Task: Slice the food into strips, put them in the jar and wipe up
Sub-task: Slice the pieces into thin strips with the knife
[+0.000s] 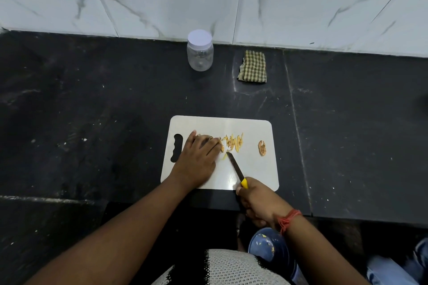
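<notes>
Even, fairly bright light; soft glare on the white cutting board; wide-angle bending at edges.

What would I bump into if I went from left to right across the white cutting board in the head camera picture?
Handle hole → left hand holding down the uncut food → pile of yellow strips → small brown end piece near the board's right edge. The knife slants across the middle, so I left it out.

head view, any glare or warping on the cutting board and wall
Head view: a soft glare patch sits on the cutting board near the knife; wide-angle distortion bows the tiled wall lines and counter edge; the forearms at the bottom look stretched.
</notes>
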Tool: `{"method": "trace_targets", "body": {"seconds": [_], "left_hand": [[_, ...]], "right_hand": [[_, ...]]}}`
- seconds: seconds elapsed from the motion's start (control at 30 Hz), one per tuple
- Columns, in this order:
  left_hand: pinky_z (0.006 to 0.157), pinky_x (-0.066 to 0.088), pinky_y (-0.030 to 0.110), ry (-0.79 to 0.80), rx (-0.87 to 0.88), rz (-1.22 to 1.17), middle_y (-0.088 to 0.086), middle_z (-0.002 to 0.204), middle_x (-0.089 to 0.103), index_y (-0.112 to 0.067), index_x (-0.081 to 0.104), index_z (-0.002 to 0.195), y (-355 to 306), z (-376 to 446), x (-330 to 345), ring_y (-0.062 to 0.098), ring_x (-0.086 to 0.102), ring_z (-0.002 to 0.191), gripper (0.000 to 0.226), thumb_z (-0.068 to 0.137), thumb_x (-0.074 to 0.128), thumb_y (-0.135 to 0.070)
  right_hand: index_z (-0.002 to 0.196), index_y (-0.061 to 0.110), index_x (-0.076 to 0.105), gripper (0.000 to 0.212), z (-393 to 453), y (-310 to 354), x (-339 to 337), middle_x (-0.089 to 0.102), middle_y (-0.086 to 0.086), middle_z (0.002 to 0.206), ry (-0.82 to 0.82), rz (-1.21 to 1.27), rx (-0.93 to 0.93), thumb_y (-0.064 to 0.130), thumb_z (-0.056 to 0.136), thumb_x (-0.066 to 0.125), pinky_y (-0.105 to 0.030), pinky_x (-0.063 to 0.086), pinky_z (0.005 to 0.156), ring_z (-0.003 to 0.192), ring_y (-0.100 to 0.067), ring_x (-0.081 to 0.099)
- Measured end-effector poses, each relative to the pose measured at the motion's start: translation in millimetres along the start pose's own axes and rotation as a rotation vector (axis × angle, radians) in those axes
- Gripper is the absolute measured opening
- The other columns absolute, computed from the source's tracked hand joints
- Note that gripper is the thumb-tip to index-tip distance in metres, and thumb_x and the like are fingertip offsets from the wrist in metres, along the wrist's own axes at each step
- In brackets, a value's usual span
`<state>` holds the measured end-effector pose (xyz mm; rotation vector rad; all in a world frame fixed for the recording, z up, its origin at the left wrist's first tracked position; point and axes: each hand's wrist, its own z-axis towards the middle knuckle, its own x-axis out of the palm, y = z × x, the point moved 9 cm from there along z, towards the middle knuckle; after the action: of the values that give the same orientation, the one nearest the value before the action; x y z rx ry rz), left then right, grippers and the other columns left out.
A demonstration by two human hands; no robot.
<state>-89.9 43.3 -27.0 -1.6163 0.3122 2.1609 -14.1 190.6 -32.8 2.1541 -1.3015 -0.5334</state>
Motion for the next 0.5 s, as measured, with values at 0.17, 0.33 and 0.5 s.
{"method": "trace_targets", "body": {"seconds": [0.17,0.33,0.5], "left_hand": [[0.114,0.03,0.057,0.021,-0.01,0.0,0.004,0.135,0.058,-0.013,0.059,0.131,0.4,0.0,1.8,0.029,0.052,0.121,0.042,0.091,0.05,-0.018],[0.113,0.03,0.059,0.015,0.006,0.005,0.004,0.135,0.058,-0.016,0.061,0.128,-0.2,-0.9,0.9,0.029,0.053,0.12,0.039,0.091,0.05,-0.019],[0.112,0.03,0.061,-0.002,0.023,0.004,0.005,0.133,0.06,-0.019,0.064,0.125,-2.4,0.1,-2.9,0.03,0.053,0.12,0.036,0.092,0.048,-0.019]], "right_hand": [[0.096,0.006,0.046,0.025,7.6,11.5,-15.9,0.05,-0.006,0.072,-0.131,-0.358,-0.103,0.032,0.099,0.044,-0.029,0.038,0.054,0.057,-0.017,0.045],[0.098,0.007,0.05,0.021,9.1,13.3,-18.3,0.058,-0.009,0.087,-0.16,-0.552,-0.091,0.027,0.1,0.042,-0.031,0.042,0.066,0.074,-0.02,0.053],[0.098,0.007,0.05,0.022,9.2,26.3,-22.4,0.057,-0.007,0.085,-0.184,-0.527,-0.128,0.028,0.1,0.042,-0.03,0.041,0.063,0.072,-0.019,0.052]]}}
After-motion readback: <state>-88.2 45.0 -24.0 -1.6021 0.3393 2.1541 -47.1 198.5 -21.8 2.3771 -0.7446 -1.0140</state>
